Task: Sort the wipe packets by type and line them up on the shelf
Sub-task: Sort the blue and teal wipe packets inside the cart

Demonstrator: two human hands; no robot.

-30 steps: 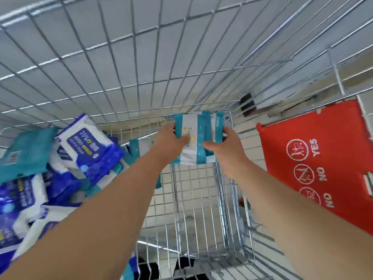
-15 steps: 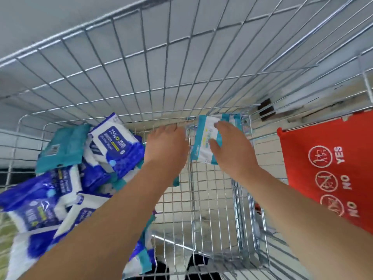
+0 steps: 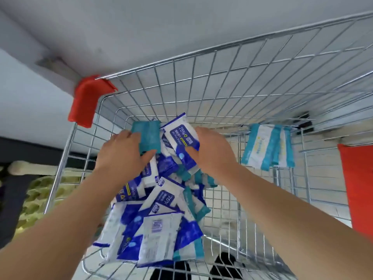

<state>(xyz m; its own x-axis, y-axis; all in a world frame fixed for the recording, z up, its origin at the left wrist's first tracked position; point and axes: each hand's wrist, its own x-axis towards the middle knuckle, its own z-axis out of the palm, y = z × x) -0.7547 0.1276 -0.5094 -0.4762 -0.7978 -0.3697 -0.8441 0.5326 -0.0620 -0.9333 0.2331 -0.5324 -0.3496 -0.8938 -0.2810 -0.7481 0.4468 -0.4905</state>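
Observation:
A heap of wipe packets (image 3: pixel 161 223), blue-and-white ones mixed with teal-edged ones, fills the left part of a wire shopping cart (image 3: pixel 232 93). My left hand (image 3: pixel 123 152) grips a plain teal packet (image 3: pixel 148 136) at the top of the heap. My right hand (image 3: pixel 210 150) holds a blue-and-white packet (image 3: pixel 182 136) marked 75% right beside it. Three teal-and-white packets (image 3: pixel 268 147) stand side by side against the cart's far wall at the right, apart from both hands.
A red plastic corner guard (image 3: pixel 86 100) caps the cart's far left corner. A red flap (image 3: pixel 361 188) hangs at the right edge. The cart's wire floor (image 3: pixel 260 209) to the right of the heap is bare. A grey wall lies beyond the cart.
Both hands let go of the teal-and-white packets at the far right wall and moved left onto the heap. The left hand took a teal packet, the right a blue-and-white one.

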